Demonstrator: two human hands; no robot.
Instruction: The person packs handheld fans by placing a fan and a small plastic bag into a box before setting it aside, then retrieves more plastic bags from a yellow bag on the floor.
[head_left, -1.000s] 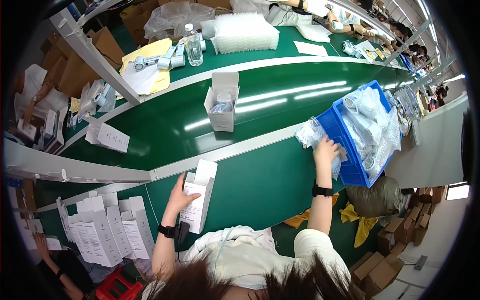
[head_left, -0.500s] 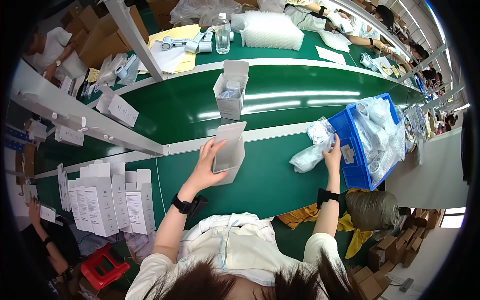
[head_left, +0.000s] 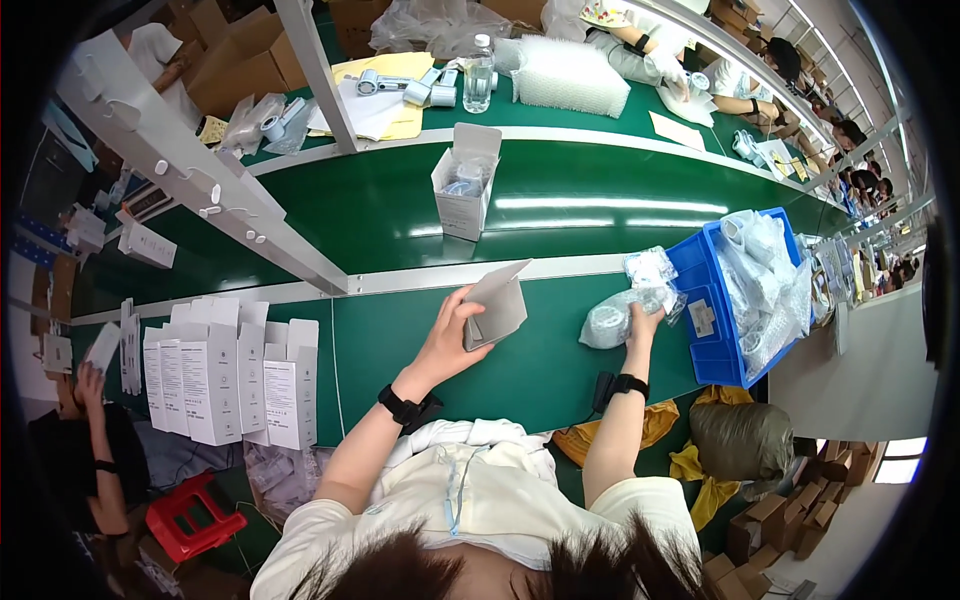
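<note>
My left hand (head_left: 452, 338) grips an open white carton (head_left: 502, 315) by its left side, its flap raised. The carton is tilted, its mouth turned toward my right hand. On the green table to the right, my right hand (head_left: 643, 328) is closed on a bubble-wrapped item (head_left: 612, 322) with a rounded end. What is inside the wrap cannot be made out clearly. Just beyond it, touching or nearly so, lies a small clear bag with white contents (head_left: 650, 264).
A blue bin (head_left: 703, 318) full of bubble-wrapped items stands right. Several upright white cartons (head_left: 210, 385) line the left. On the green belt ahead sits an open carton (head_left: 461, 215) with a bagged item inside. A metal post (head_left: 300, 255) rises ahead left; people work nearby.
The carton in my left hand has been tipped toward the right. My right hand has shifted its hold onto the bubble-wrapped item, whose rounded end now faces left. The view has shifted slightly.
</note>
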